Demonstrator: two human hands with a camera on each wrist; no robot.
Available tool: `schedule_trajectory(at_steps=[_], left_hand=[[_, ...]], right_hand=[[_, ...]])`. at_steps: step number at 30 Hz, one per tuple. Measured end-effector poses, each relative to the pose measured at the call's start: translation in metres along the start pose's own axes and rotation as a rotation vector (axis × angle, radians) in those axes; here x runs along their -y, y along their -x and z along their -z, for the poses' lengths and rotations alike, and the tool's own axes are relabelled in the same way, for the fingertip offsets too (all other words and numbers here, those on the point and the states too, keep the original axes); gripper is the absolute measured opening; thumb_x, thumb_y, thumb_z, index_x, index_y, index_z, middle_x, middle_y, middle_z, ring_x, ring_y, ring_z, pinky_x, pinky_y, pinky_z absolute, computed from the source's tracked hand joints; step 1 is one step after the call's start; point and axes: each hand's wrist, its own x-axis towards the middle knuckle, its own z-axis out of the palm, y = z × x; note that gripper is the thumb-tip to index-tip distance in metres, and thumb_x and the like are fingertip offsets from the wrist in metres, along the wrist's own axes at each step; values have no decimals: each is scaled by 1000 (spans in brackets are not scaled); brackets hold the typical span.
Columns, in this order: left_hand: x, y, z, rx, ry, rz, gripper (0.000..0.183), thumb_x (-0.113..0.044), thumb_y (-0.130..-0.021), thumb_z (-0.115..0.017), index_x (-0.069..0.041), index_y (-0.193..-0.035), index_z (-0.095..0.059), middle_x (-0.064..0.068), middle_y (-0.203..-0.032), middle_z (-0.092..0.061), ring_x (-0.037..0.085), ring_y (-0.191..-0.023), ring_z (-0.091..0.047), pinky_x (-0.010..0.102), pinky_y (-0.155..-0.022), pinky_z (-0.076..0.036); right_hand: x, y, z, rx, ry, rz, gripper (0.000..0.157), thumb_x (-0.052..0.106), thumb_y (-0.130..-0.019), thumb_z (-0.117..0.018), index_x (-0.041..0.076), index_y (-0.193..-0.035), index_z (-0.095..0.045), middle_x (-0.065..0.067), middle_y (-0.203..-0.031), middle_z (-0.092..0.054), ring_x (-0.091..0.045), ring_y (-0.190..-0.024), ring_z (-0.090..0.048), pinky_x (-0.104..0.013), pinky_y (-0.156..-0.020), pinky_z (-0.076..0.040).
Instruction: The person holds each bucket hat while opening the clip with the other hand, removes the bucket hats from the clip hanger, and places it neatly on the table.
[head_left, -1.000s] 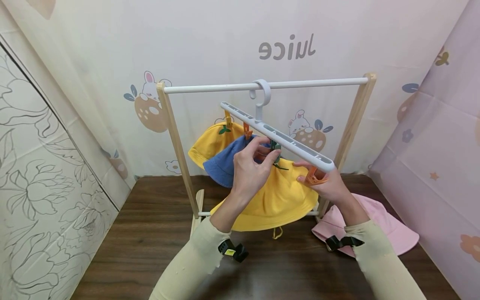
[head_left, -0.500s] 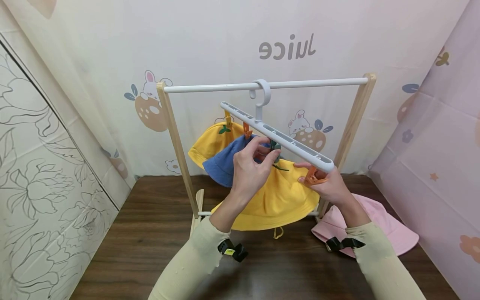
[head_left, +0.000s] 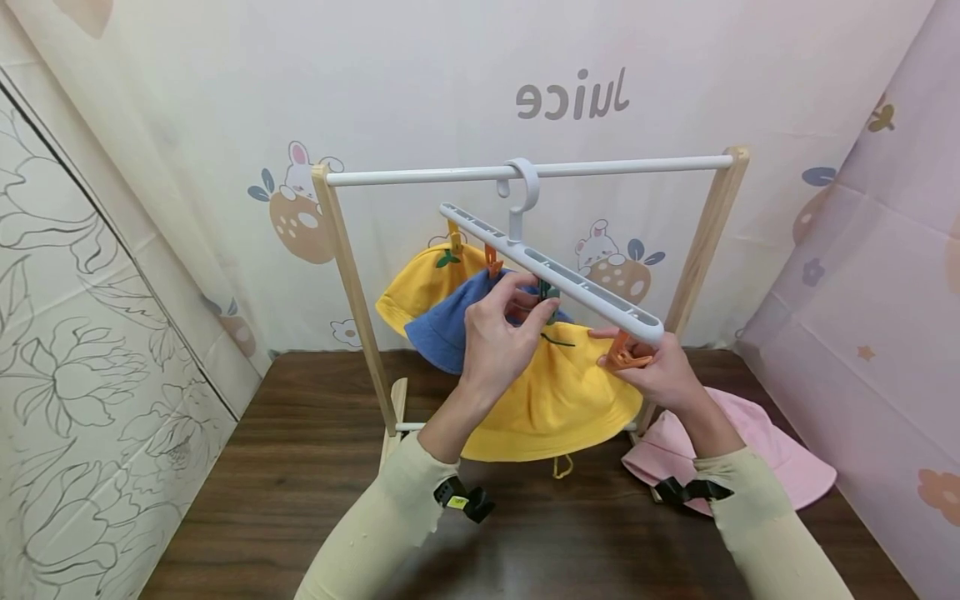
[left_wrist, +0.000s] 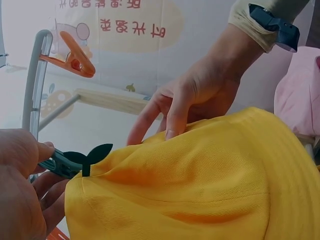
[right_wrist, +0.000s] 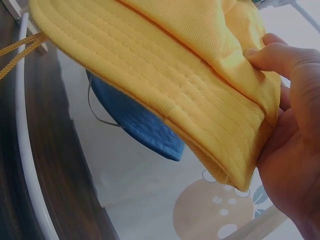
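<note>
My left hand [head_left: 501, 333] pinches a dark green clothespin [left_wrist: 59, 164] under the white hanger bar [head_left: 585, 289], thumb on one side and fingers on the other. The clothespin's tip is beside the green leaf sprout [left_wrist: 89, 157] on the crown of a yellow bucket hat [head_left: 547, 408]; I cannot tell whether it bites the cloth. My right hand [head_left: 660, 371] grips this hat's right side, thumb [right_wrist: 270, 56] on the outer cloth and other fingers partly hidden behind. An orange clothespin [head_left: 628, 352] hangs from the bar's near end, in front of the right hand.
Farther along the bar, a blue hat [head_left: 446, 329] hangs from an orange clothespin [head_left: 492, 260] and another yellow hat [head_left: 408, 287] from a yellow one [head_left: 455, 239]. The bar hooks over a rack's white rod [head_left: 637, 167]. A pink hat [head_left: 772, 450] lies on the wooden table [head_left: 247, 500].
The yellow hat has shifted slightly down and right with my right hand, its leaf sprout showing a little lower below the green clothespin. My left hand has barely moved.
</note>
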Motion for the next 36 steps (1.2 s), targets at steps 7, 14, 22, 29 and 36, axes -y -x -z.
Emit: schedule_trajectory(at_steps=[7, 14, 22, 29, 36], left_hand=[[0, 1, 0, 1, -12, -1, 26, -20, -103, -83, -7, -124, -76, 15, -101, -86, 29, -87, -82, 20, -76, -63], [3, 0, 0, -4, -12, -9, 24, -20, -103, -82, -7, -123, -76, 15, -101, -86, 29, -87, -82, 22, -77, -64], [3, 0, 0, -3, -10, -8, 23, -20, -103, -83, -7, -122, -76, 15, -100, -86, 28, -86, -82, 21, -75, -63], [2, 1, 1, -1, -11, -2, 25, -20, -102, -83, -7, -123, -76, 15, -101, -86, 29, -88, -83, 22, -76, -64], [3, 1, 2, 7, -7, -4, 27, -20, -102, -84, -7, -124, -76, 15, -102, -86, 29, -89, -84, 23, -78, -65]], right_hand=[[1, 3, 1, 10, -22, 17, 42, -31, -83, -71, -13, -121, -75, 19, -121, -85, 5, -84, -68, -12, -71, -57], [2, 4, 1, 29, 4, -2, 42, -29, -86, -72, -14, -125, -75, 21, -124, -84, 5, -102, -74, -11, -85, -60], [4, 6, 0, 43, 118, -33, 35, -21, -91, -76, -20, -126, -73, 27, -124, -81, 6, -108, -70, -10, -89, -58], [3, 7, -1, 44, 124, -27, 35, -22, -91, -76, -18, -125, -75, 28, -124, -81, 6, -108, -70, -9, -90, -57], [1, 8, 0, 51, 133, -13, 36, -23, -91, -75, -16, -125, -76, 29, -124, -81, 7, -107, -71, -9, -89, -58]])
